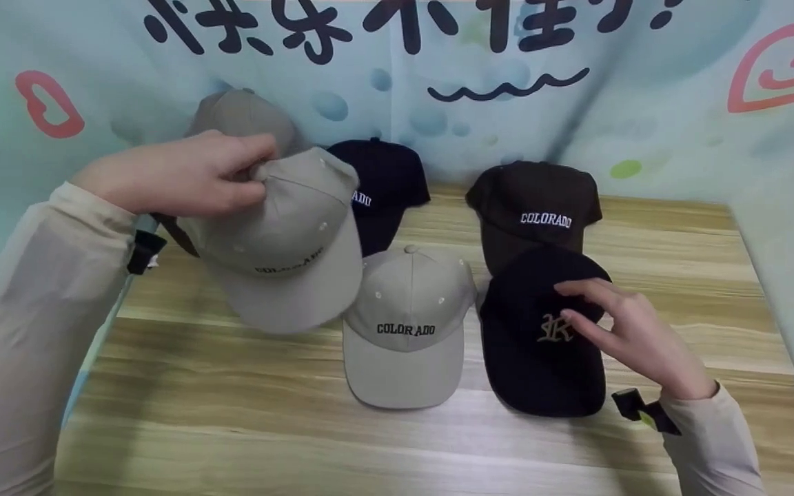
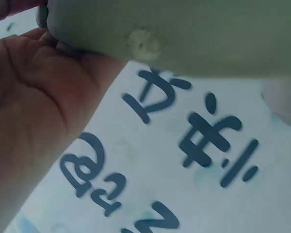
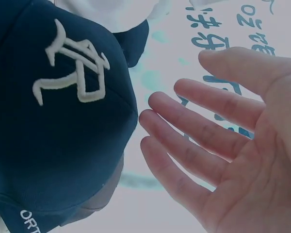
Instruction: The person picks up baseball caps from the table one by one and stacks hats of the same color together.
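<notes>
My left hand pinches the crown of a light grey baseball cap marked COLORADO, held up tilted at the left. In the left wrist view that cap fills the top, with the left hand at its edge. My right hand hovers by a dark navy baseball cap with an embroidered letter. The right wrist view shows the right hand with fingers extended, apart from the navy cap. A second light grey COLORADO cap sits at the table's middle.
Behind the front caps stand a dark brown COLORADO cap and a black cap, partly hidden. A taupe cap is at the back left, behind the left hand. All this is on a wooden table before a printed cloth backdrop.
</notes>
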Action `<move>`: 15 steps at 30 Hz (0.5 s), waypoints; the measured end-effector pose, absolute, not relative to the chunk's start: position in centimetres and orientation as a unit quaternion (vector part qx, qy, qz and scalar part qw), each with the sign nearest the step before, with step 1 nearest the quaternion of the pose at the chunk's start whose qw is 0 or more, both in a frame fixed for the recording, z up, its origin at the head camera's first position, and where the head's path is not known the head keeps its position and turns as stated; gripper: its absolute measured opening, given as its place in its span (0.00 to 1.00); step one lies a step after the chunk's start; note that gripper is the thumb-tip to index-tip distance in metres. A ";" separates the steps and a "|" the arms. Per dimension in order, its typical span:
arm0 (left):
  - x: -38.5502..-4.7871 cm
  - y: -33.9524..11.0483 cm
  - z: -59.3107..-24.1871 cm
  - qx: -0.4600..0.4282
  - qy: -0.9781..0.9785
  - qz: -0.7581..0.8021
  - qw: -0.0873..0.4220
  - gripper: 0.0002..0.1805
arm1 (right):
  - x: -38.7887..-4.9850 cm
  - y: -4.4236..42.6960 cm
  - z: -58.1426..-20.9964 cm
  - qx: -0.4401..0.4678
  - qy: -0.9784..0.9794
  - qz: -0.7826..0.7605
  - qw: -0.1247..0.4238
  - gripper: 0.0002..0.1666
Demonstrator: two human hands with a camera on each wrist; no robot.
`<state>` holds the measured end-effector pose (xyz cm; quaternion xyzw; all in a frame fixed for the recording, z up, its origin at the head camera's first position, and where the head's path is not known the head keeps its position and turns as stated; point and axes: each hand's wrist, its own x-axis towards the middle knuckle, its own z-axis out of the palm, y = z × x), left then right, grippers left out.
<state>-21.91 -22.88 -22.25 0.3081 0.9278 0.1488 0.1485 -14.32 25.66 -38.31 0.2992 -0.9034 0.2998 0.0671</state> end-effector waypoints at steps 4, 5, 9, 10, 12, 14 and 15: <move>-21.0 -21.4 -22.6 0.356 0.904 0.169 0.168 0.04 | -14.3 26.1 -38.3 0.298 -0.903 0.302 0.070 0.17; -20.8 -20.9 -22.7 0.372 0.896 0.174 0.170 0.04 | -14.2 26.1 -38.3 0.300 -0.902 0.302 0.071 0.17; -19.7 -18.8 -23.3 0.431 0.860 0.199 0.186 0.06 | -14.1 26.3 -38.5 0.302 -0.901 0.301 0.076 0.18; -19.5 -18.2 -23.5 0.445 0.851 0.206 0.189 0.06 | -14.1 26.3 -38.5 0.302 -0.901 0.301 0.076 0.18; -18.9 -17.0 -24.0 0.470 0.831 0.221 0.201 0.06 | -14.0 26.4 -38.6 0.299 -0.902 0.302 0.076 0.18; -18.3 -15.9 -24.7 0.495 0.811 0.233 0.207 0.06 | -14.0 26.4 -38.7 0.297 -0.903 0.301 0.074 0.18; -18.2 -15.3 -25.0 0.507 0.801 0.238 0.211 0.06 | -13.9 26.5 -38.8 0.296 -0.903 0.301 0.074 0.18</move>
